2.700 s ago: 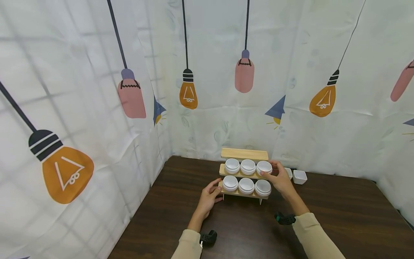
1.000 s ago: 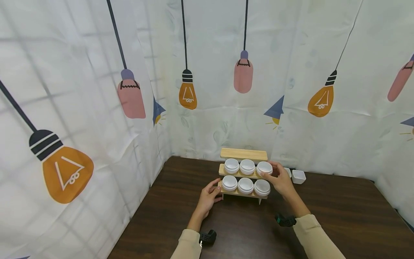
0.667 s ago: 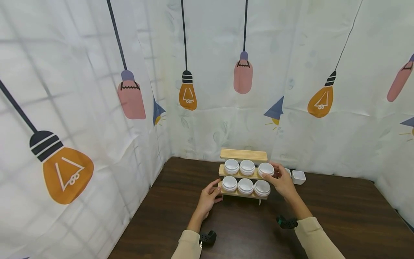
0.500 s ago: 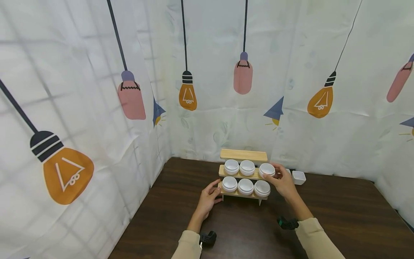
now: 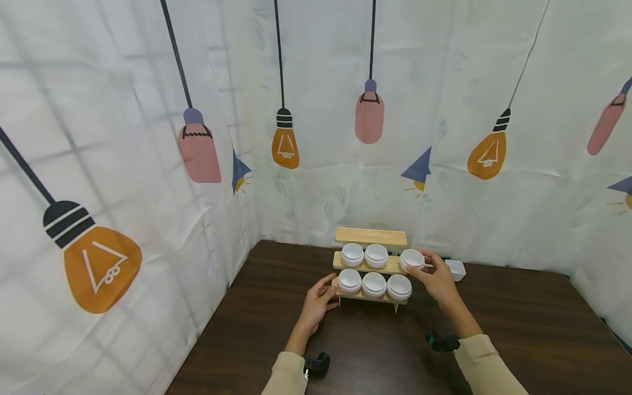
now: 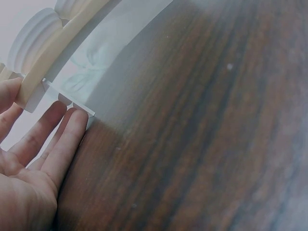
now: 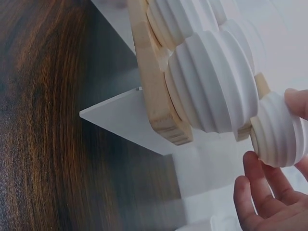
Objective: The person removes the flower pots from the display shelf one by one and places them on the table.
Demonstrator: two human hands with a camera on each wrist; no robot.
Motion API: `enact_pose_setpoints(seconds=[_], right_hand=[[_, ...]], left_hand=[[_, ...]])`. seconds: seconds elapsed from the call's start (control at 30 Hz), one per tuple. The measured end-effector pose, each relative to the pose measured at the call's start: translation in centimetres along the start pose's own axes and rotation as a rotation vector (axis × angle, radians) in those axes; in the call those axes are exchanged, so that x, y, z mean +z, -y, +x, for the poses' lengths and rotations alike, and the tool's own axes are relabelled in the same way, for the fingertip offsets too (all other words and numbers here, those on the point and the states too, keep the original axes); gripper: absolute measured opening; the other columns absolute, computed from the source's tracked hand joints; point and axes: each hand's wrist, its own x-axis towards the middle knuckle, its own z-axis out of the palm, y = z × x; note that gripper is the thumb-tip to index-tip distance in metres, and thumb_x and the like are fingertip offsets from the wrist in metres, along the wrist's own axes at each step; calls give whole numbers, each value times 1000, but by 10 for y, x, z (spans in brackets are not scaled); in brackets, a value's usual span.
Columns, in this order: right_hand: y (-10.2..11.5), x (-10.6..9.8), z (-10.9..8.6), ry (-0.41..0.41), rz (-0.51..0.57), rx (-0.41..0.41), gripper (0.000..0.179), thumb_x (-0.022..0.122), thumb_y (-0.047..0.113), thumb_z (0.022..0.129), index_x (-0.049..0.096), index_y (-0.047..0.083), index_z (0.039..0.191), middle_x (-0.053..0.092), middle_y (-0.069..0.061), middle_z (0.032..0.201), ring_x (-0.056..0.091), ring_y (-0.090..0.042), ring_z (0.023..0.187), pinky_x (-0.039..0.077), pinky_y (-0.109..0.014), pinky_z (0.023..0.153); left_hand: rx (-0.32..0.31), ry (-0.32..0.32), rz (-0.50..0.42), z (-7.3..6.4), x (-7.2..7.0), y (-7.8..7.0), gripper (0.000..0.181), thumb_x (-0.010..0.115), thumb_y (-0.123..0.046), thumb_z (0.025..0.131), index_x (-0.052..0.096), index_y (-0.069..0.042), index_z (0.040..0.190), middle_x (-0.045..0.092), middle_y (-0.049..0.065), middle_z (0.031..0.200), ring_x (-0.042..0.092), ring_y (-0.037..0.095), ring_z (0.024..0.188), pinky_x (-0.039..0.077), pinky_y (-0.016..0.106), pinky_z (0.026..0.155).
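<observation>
A tiered wooden stand (image 5: pixel 393 265) with clear supports holds white ribbed bowls on its two lower shelves; its top shelf is bare. My right hand (image 5: pixel 438 278) grips the right-hand bowl (image 5: pixel 411 258) of the middle shelf between thumb and fingers. That bowl is tilted and reaches past the shelf's right end, apart from its neighbour (image 5: pixel 376 255). In the right wrist view the thumb lies on the bowl's upper side, with fingertips beneath. My left hand (image 5: pixel 317 304) pinches the left end of the lowest shelf (image 6: pixel 36 86), other fingers by the clear support (image 6: pixel 72 98).
A small white square dish (image 5: pixel 455 270) stands on the dark wooden table (image 5: pixel 365 351) right of the stand, near the back. Behind the table hangs a white curtain (image 5: pixel 326 192) printed with lamps. Three bowls line the lowest shelf, including a right-hand one (image 5: pixel 399 287) below my right hand.
My right hand has shifted the middle shelf's right-hand bowl rightward, away from its neighbour and over the shelf's end. My left hand stays at the stand's left end.
</observation>
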Motion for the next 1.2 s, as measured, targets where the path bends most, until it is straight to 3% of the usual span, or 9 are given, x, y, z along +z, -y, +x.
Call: enact_pose_setpoints(seconds=[0.4, 0.73, 1.2], right_hand=[[-2, -6, -2, -27, -23, -3, 70, 78, 38, 92, 49, 9, 148, 54, -18, 138, 57, -6, 92, 50, -19, 75], [-14, -15, -8, -53, -49, -18, 66, 78, 34, 92, 51, 8, 146, 55, -21, 137, 57, -5, 91, 50, -19, 71], [-25, -25, -8, -92, -49, -21, 62, 79, 30, 92, 53, 7, 143, 55, -17, 130, 55, -1, 84, 49, -20, 68]], left_hand=[[1, 6, 0, 0, -1, 1, 45, 57, -20, 106, 52, -13, 150, 68, 15, 118, 66, 17, 105, 62, 42, 90], [4, 8, 4, 0, -1, 1, 45, 57, -21, 106, 52, -13, 150, 68, 15, 119, 67, 23, 108, 62, 42, 89], [-2, 1, 9, 0, -1, 1, 45, 57, -21, 107, 52, -13, 150, 67, 16, 121, 66, 20, 108, 62, 42, 90]])
